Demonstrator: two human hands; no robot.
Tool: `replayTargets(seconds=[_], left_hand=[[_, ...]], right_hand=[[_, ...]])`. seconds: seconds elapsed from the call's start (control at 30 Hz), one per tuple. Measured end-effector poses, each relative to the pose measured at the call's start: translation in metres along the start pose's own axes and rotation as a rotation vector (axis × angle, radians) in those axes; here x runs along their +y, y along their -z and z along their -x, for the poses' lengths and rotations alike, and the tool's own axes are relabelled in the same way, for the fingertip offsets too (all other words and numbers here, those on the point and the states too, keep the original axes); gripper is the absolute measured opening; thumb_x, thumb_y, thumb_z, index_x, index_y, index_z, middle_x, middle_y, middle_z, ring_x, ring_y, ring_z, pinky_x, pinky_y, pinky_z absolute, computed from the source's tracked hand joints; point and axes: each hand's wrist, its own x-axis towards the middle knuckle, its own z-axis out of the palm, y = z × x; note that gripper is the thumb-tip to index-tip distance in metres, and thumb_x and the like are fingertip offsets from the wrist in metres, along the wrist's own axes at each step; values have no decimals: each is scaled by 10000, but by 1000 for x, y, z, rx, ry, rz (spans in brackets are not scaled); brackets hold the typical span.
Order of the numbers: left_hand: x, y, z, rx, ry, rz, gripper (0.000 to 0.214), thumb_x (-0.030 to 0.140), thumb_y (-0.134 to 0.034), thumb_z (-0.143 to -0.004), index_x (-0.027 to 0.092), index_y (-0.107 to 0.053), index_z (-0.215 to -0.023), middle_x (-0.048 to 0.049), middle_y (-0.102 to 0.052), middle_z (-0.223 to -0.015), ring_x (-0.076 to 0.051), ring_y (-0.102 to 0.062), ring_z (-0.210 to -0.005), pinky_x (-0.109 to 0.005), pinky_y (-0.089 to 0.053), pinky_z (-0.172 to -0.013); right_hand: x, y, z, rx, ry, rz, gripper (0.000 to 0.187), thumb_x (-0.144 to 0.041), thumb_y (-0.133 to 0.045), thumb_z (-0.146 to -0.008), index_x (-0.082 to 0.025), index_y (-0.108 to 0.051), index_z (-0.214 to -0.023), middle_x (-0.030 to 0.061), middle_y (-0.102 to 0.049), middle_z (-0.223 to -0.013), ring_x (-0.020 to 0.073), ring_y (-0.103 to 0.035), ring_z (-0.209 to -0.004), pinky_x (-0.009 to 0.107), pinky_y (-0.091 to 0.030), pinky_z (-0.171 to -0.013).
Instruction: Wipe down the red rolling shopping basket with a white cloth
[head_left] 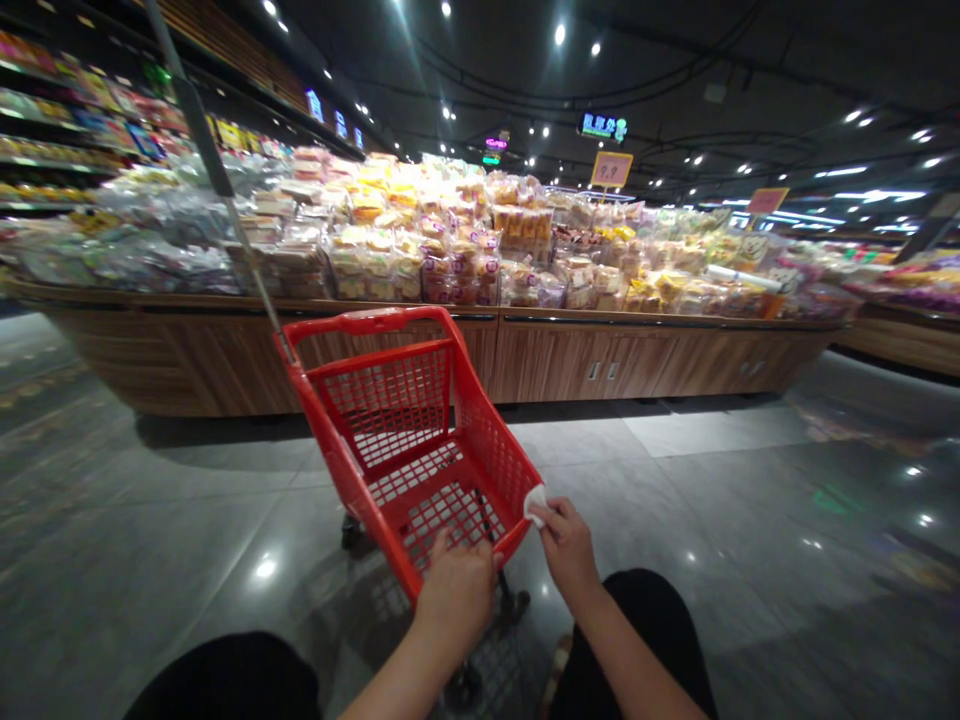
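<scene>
A red plastic shopping cart (pixel 491 435) with a lattice basket stands in front of me, its near end between my hands. My left hand (pixel 459 580) is wrapped over the cart's near rim, fingers curled inward. At the near right corner, my right hand (pixel 566 540) pinches a crumpled white wipe (pixel 535 505) and presses it against the rim. The basket's lattice floor (pixel 427 480) shows through, with grey tiles below. A long pole (pixel 202 135) rises from the far left corner of the cart, beside its handle (pixel 367 320).
Behind the cart runs a wood-panelled display counter (pixel 570 360) heaped with packaged baked goods (pixel 450 225). Stocked shelves (pixel 52 130) line the far left. A price sign (pixel 611 170) stands above the goods. Shiny grey floor tiles (pixel 712 500) surround the cart.
</scene>
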Motion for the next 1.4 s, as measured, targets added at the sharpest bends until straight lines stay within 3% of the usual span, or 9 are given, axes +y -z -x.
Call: replayTargets(seconds=[0.13, 0.37, 0.6, 0.83, 1.17, 1.4], left_hand=[[-5, 1, 1, -14, -14, 12, 382, 267, -285, -926, 153, -631, -811, -99, -701, -721, -212, -651, -716, -467, -335, -922], [-19, 6, 5, -47, -56, 15, 344, 233, -305, -917, 164, -627, -815, -87, -694, -723, -229, -646, -718, -389, -427, -751], [-29, 4, 7, -47, -50, -4, 343, 255, -318, -920, 165, -624, -793, -79, -687, -734, -218, -637, -741, -380, -435, -768], [-39, 9, 9, -36, -79, -20, 333, 264, -332, -919, 172, -622, -784, -71, -682, -725, -206, -630, -736, -370, -444, -772], [-59, 16, 26, -46, -134, -48, 331, 258, -322, -921, 181, -602, -763, -70, -668, -710, -210, -614, -704, -356, -456, -700], [-70, 19, 36, -59, -154, -48, 359, 283, -300, -928, 178, -603, -765, -71, -659, -723, -200, -611, -724, -331, -461, -689]], right_hand=[[5, 4, -10, 22, -15, 14, 379, -26, -463, -751, -234, -713, -947, 40, -580, -867, 172, -573, -824, 289, -487, -750], [-27, -7, 17, -155, 40, -74, 430, 6, -444, -747, -248, -701, -979, 48, -586, -907, 165, -577, -858, 267, -492, -764], [-6, 2, -12, -7, -5, 17, 361, -25, -474, -742, -237, -719, -902, 31, -584, -828, 165, -582, -783, 270, -496, -707], [-20, -3, 10, -171, 72, -61, 403, -6, -451, -763, -241, -696, -979, 45, -575, -903, 162, -575, -852, 259, -489, -752], [-5, 14, -27, -17, 35, -29, 315, -77, -476, -807, -233, -696, -971, 34, -556, -861, 162, -562, -793, 268, -471, -693], [-5, 5, -5, -270, 218, -123, 478, 16, -422, -741, -238, -650, -1075, 61, -533, -1026, 159, -560, -905, 266, -483, -775]])
